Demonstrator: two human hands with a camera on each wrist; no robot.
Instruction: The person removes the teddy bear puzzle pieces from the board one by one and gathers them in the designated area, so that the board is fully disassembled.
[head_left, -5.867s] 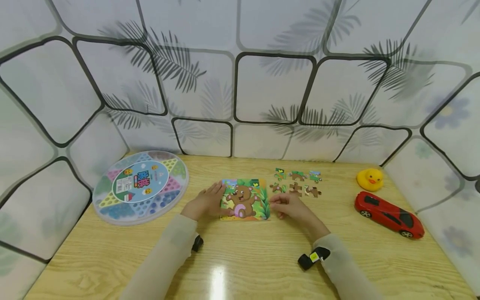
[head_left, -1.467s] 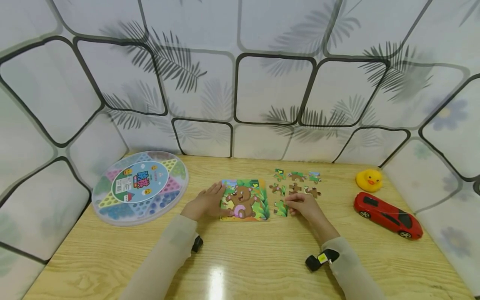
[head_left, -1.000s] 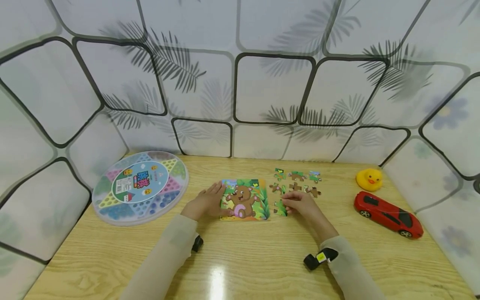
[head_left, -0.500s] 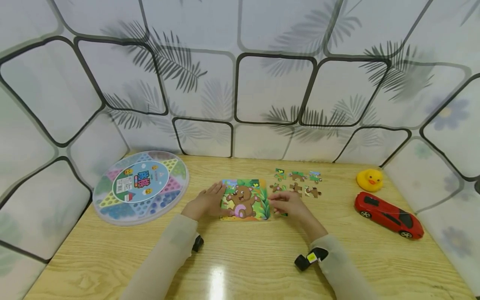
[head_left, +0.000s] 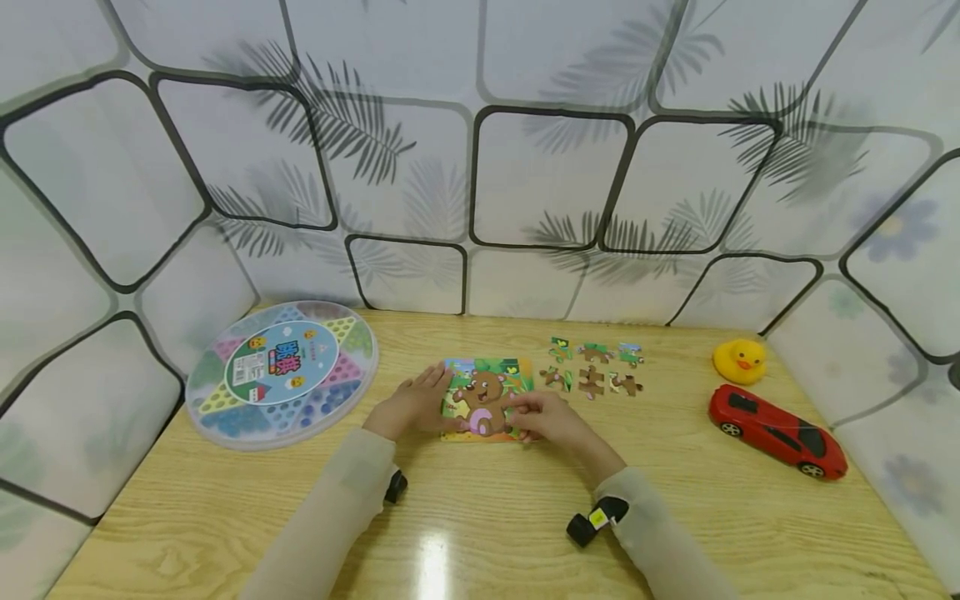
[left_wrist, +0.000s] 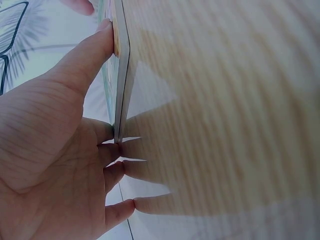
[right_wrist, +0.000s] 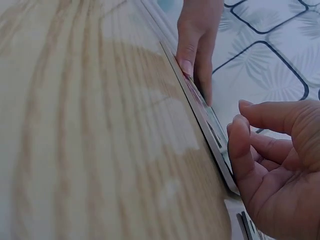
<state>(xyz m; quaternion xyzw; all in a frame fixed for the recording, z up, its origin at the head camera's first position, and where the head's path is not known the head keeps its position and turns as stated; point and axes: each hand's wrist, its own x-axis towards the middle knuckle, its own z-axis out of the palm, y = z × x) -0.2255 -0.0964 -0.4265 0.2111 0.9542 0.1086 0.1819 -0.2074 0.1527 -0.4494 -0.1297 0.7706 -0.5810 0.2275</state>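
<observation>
A square bear jigsaw puzzle point(head_left: 483, 387) lies flat on the wooden table in the head view. My left hand point(head_left: 415, 405) rests along its left side; the left wrist view shows the thumb point(left_wrist: 90, 52) on the puzzle's near edge and straight fingers point(left_wrist: 112, 150) at its side. Over the lower right part of the puzzle is my right hand point(head_left: 553, 419), thumb and forefinger slightly apart, with nothing visible between them in the right wrist view. Several loose jigsaw pieces point(head_left: 591, 382) lie in two rows beyond the right hand, which hides the spot right of the puzzle.
A round Chinese checkers board point(head_left: 281, 375) in a clear cover lies at the left. At the right are a yellow rubber duck point(head_left: 740, 362) and a red toy car point(head_left: 777, 432). A patterned cloth wall point(head_left: 551, 179) rises behind the table point(head_left: 480, 517).
A green puzzle piece is laid down right of the puzzle by my right hand, which then lets go and moves left over the puzzle. My left hand stays where it is.
</observation>
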